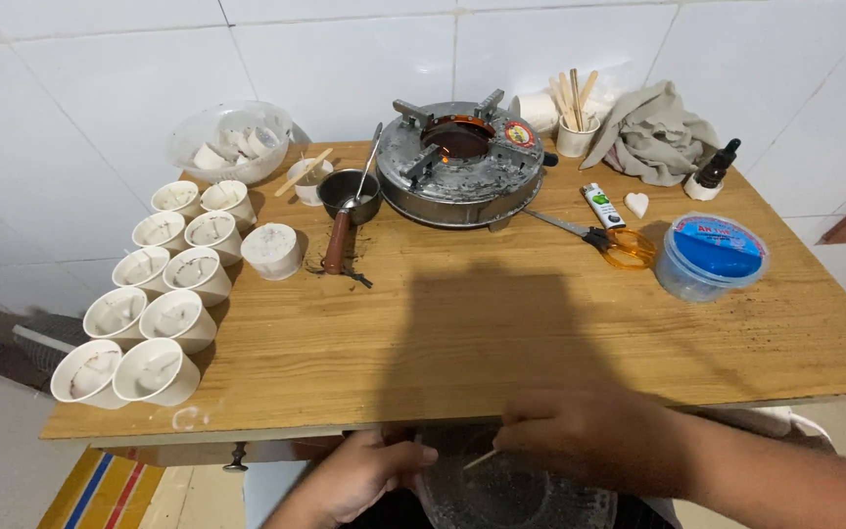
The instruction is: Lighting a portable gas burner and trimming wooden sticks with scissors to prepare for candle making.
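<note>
Left hand (364, 477): below the near edge of the counter (501, 323), fingers curled against the rim of a clear glass bowl (511, 495); whether it grips the rim cannot be told.
Right hand (580, 431): over the same bowl, fingertips pressed together on a thin pale stick (480, 458).
Glass bowl: held low, in front of the counter, partly hidden by both hands.
White cups (164, 299): ten, in two rows along the counter's left edge, each with pale filling.
Lone white cup (272, 250): just right of the rows.
Small saucepan (349, 196): wooden handle, spoon resting inside, beside the stove.
Round metal stove (460, 162): at the back centre, glowing orange inside.
Scissors (604, 237): orange handles, right of the stove.
Blue-lidded tub (711, 257): near the right edge.
Dropper bottle (715, 168): dark, beside a crumpled grey cloth (653, 132).
</note>
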